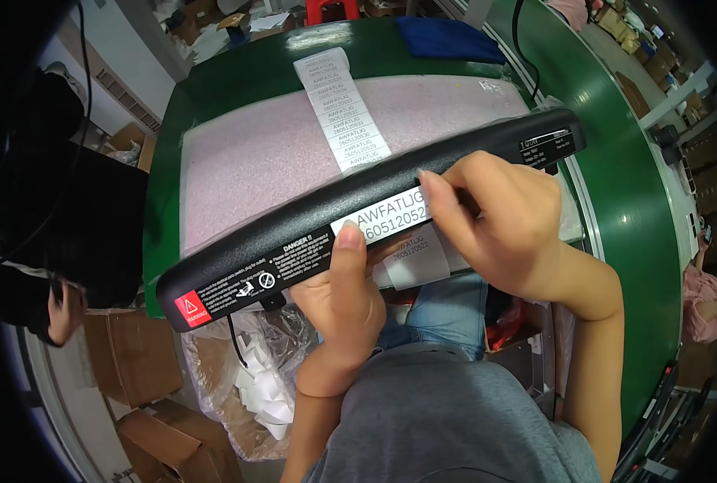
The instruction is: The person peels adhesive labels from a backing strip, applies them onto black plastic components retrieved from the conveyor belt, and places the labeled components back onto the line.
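Observation:
A long black appliance housing (310,211) lies slanted across the front of my view, carrying a red warning sticker at its left end and printed danger text. My left hand (344,302) grips its lower edge from below, the thumb resting on the left end of a white sticker (390,214) printed with letters and numbers. At the sticker's right end, the thumb and curled fingers of my right hand (507,221) are pinched together, covering the last digits. Behind the housing, a strip of similar printed stickers (342,113) runs over a pink foam pad (245,161).
The pad sits on a green table (165,193). A blue cloth (451,40) lies at the back. Below left stands a plastic-lined bin (213,386) with white paper scraps, beside cardboard boxes (133,354). Another person's hand (67,312) shows at far left.

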The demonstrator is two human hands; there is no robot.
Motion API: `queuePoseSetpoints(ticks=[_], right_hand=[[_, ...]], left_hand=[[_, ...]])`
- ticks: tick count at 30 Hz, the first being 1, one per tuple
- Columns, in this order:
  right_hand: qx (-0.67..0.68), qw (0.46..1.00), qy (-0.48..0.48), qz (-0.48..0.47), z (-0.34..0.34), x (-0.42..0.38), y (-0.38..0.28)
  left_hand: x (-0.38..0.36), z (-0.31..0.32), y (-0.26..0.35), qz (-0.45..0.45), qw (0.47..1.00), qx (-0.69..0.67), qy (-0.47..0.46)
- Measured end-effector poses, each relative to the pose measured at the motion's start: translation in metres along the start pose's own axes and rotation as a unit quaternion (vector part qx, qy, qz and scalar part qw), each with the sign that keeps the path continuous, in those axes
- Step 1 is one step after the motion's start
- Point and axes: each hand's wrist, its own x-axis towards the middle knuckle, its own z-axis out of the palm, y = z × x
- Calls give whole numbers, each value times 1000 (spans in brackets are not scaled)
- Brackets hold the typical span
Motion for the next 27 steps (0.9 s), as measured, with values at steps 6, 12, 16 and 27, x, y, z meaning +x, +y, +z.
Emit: queuePoseSetpoints(ticks=[6,12,16,27], right_hand=[[-23,996,69,-57,10,-1,6],[-15,994,82,-64,11,1,5],[-5,994,84,-70,10,2,6],[-126,991,-3,-55,-14,1,12]], left_hand=[[1,0,-3,17,999,23,15],[2,3,2,6,999,-39,-8],[1,2,2,5,999,-37,-14],[2,3,5,-8,999,-34,-13]])
